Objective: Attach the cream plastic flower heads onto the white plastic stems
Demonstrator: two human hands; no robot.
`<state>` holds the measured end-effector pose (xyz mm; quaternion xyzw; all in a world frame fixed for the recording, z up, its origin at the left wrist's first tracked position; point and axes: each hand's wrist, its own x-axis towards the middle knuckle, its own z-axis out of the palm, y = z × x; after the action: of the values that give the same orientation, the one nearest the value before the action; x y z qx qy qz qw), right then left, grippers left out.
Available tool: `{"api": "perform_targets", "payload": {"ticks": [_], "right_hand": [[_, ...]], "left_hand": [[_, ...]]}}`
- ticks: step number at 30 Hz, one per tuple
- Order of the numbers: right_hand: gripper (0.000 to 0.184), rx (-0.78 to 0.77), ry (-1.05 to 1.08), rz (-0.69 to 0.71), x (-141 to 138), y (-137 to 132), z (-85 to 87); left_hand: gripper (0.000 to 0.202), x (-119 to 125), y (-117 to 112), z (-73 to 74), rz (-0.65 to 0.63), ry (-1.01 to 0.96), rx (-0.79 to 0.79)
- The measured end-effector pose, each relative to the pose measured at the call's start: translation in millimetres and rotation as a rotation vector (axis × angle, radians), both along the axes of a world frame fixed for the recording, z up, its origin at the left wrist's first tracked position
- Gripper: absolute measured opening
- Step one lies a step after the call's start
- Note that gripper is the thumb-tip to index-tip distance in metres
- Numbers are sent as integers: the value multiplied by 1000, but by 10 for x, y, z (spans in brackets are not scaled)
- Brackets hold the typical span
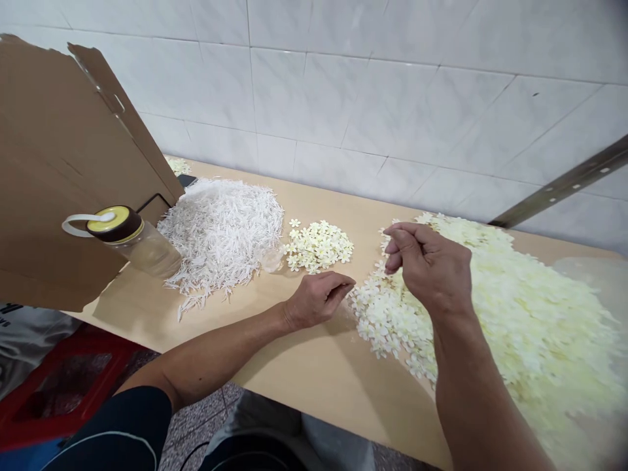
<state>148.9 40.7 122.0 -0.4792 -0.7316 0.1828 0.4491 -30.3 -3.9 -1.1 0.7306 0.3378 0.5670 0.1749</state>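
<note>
My left hand (320, 300) is over the middle of the table, thumb and fingertips pinched together; anything between them is too small to make out. It is just in front of a small heap of pale yellow flowers (321, 246). Raised above the left edge of a wide spread of white and pale yellow flowers (530, 307), my right hand (429, 265) has its fingers curled in against the thumb. I cannot see what, if anything, lies in them. To the left is a pile of thin white sticks (226, 229), with a small clear dish (271, 259) between it and the small heap.
A clear bottle with a yellow and brown lid (118, 224) leans at the left, beside a tall cardboard sheet (63, 170). Behind the table (314, 373) stands a tiled wall (314, 91). A metal bar (564, 186) slants down at the right. A red stool (63, 386) is below left.
</note>
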Motion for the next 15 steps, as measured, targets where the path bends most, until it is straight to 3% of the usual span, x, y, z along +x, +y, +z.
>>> {"api": "perform_targets", "payload": {"ticks": [4,7,10,15], "right_hand": [[30,-236,251,206,22,78,-21],[35,-382,353,273,26,103,-25],[38,-414,408,299,26,77,-10],[40,-341,333,311,20,-66,59]], "left_hand": [[18,-7,-8,32,36,-39,-72],[21,-7,-17,41,45,-34,-145],[22,4,-24,28,43,-35,-159],[22,18,-50,-13,37,-10,-192]]}}
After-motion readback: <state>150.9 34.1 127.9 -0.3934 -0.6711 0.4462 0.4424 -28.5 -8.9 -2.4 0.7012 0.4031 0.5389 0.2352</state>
